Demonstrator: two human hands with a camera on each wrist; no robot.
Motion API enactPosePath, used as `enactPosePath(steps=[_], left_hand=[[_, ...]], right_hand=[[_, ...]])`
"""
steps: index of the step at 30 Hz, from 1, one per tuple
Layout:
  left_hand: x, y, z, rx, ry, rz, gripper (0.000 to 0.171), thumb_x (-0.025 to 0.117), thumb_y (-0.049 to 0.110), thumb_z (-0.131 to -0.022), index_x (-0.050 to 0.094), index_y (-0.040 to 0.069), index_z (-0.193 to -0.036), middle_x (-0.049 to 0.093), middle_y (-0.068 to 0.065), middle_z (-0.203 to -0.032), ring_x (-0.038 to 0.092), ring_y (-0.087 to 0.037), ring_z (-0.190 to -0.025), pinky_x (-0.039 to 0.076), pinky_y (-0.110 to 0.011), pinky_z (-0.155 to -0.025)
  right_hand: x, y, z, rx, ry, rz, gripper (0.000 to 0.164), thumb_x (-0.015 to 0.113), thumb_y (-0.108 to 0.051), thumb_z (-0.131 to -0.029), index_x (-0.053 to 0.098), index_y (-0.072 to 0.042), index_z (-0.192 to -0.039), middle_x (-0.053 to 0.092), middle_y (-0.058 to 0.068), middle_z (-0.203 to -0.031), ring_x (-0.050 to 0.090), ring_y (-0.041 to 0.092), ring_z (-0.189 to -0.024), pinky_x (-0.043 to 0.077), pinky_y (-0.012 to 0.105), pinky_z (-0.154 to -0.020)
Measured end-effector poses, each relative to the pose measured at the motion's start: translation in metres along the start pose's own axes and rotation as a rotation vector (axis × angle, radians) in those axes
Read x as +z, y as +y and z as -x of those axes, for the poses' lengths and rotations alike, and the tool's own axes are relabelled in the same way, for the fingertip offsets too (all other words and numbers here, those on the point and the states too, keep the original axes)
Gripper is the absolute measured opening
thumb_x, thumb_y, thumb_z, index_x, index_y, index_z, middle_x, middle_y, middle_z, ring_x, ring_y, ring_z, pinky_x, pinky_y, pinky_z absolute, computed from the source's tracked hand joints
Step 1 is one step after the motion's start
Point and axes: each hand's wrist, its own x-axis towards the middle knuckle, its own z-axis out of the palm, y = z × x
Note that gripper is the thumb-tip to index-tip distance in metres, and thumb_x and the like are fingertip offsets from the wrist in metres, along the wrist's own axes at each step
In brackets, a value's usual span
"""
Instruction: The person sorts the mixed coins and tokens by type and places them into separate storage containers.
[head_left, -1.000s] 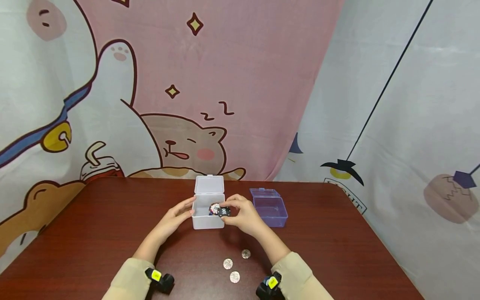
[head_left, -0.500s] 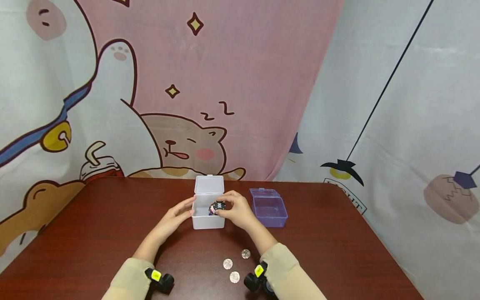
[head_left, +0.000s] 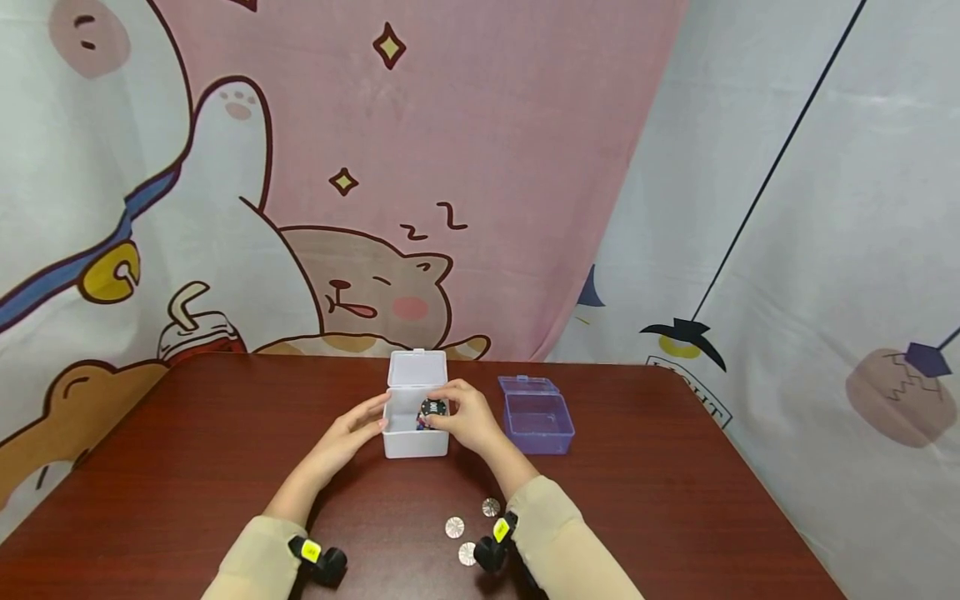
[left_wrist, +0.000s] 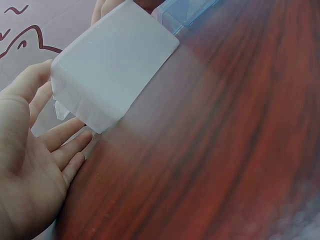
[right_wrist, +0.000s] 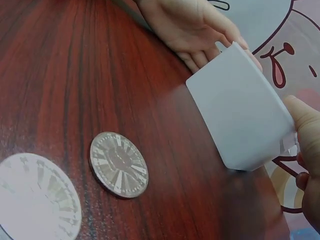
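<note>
On the table, a white plastic box [head_left: 416,446] stands with its lid raised at the back. My left hand [head_left: 341,446] rests its fingertips against the box's left side, fingers nearly straight, as the left wrist view also shows. Between thumb and fingers my right hand [head_left: 472,421] pinches a black poker chip [head_left: 433,407] marked with white print, at the box's mouth. A small multicoloured thing [head_left: 422,423] shows beneath the chip, partly hidden. From the wrist cameras the box's wall hides the inside and the chip.
A translucent purple-blue box [head_left: 538,429] with its lid up stands right of the white box. Nearer the front lie three silvery coin-like discs [head_left: 454,527], one partly covered by the right wrist camera [head_left: 491,550]. A printed cloth [head_left: 525,167] hangs behind the table.
My right hand has moved left with the black chip, from the white box's right edge to over its interior. My left hand has stayed on the box's side.
</note>
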Motion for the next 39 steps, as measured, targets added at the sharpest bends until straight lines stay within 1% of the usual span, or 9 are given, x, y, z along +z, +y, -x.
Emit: enactPosePath(steps=[7,11,15,18,21,26,31,35,39], left_hand=[[-0.002,-0.001,0.000,0.002,0.006,-0.014,0.050,0.057,0.015,-0.097,0.043,0.006,-0.144,0.045,-0.022,-0.140,0.042,-0.036,-0.128,0.033,-0.052,-0.102],[-0.003,0.000,0.001,0.002,0.002,-0.001,0.050,0.057,0.015,-0.097,0.042,0.005,-0.144,0.045,-0.022,-0.141,0.041,-0.037,-0.129,0.033,-0.052,-0.102],[-0.003,0.001,0.002,0.013,-0.008,0.005,0.051,0.056,0.014,-0.097,0.040,0.004,-0.145,0.043,-0.024,-0.141,0.040,-0.038,-0.129,0.033,-0.053,-0.101],[-0.002,0.002,0.002,0.016,-0.011,0.007,0.051,0.056,0.015,-0.098,0.040,0.004,-0.145,0.043,-0.024,-0.141,0.040,-0.039,-0.129,0.032,-0.054,-0.102],[0.000,0.002,0.002,0.003,-0.006,0.008,0.050,0.056,0.015,-0.097,0.041,0.005,-0.144,0.044,-0.023,-0.141,0.041,-0.038,-0.129,0.032,-0.054,-0.102],[0.001,0.000,0.001,-0.012,-0.005,0.003,0.049,0.056,0.015,-0.097,0.042,0.007,-0.144,0.045,-0.022,-0.141,0.042,-0.037,-0.128,0.032,-0.055,-0.102],[0.002,0.001,0.001,-0.019,0.004,0.003,0.049,0.057,0.016,-0.097,0.043,0.010,-0.144,0.046,-0.021,-0.140,0.043,-0.037,-0.128,0.031,-0.056,-0.102],[0.001,0.002,0.001,-0.012,-0.003,0.001,0.050,0.056,0.014,-0.097,0.042,0.007,-0.144,0.045,-0.023,-0.141,0.042,-0.037,-0.128,0.031,-0.055,-0.102],[0.001,0.003,0.001,-0.011,-0.006,-0.016,0.050,0.055,0.011,-0.098,0.040,0.003,-0.145,0.043,-0.025,-0.141,0.041,-0.038,-0.129,0.031,-0.054,-0.102]], right_hand=[[0.001,-0.002,-0.003,0.012,-0.018,0.028,0.034,0.082,-0.006,-0.072,0.072,0.000,-0.105,0.062,0.008,-0.102,0.056,0.020,-0.085,0.046,0.026,-0.071],[0.002,-0.006,-0.004,0.040,-0.037,0.046,0.035,0.081,-0.006,-0.073,0.072,-0.001,-0.107,0.062,0.008,-0.105,0.056,0.019,-0.087,0.046,0.026,-0.073],[0.002,-0.008,-0.004,0.078,-0.057,0.091,0.036,0.081,-0.008,-0.075,0.072,-0.003,-0.109,0.061,0.007,-0.107,0.056,0.019,-0.086,0.045,0.027,-0.072],[0.000,-0.009,-0.004,0.086,-0.063,0.112,0.038,0.080,-0.010,-0.076,0.071,-0.003,-0.112,0.061,0.007,-0.109,0.056,0.020,-0.087,0.046,0.028,-0.074],[-0.001,-0.009,-0.002,0.075,-0.058,0.107,0.038,0.080,-0.011,-0.076,0.070,-0.002,-0.112,0.061,0.007,-0.109,0.056,0.021,-0.086,0.045,0.027,-0.072],[-0.005,-0.009,0.003,0.052,-0.036,0.061,0.039,0.081,-0.011,-0.076,0.070,-0.002,-0.112,0.062,0.006,-0.106,0.053,0.021,-0.076,0.042,0.024,-0.064],[-0.012,-0.014,0.010,0.020,-0.010,0.026,0.040,0.082,-0.013,-0.075,0.070,-0.002,-0.112,0.062,0.005,-0.106,0.051,0.022,-0.074,0.040,0.024,-0.062],[-0.019,-0.018,0.015,0.010,-0.004,0.009,0.041,0.082,-0.013,-0.075,0.070,-0.002,-0.113,0.061,0.004,-0.106,0.051,0.024,-0.075,0.040,0.025,-0.063],[-0.027,-0.022,0.023,-0.010,-0.002,-0.006,0.042,0.082,-0.013,-0.075,0.070,-0.002,-0.113,0.060,0.003,-0.106,0.050,0.025,-0.076,0.042,0.031,-0.065]])
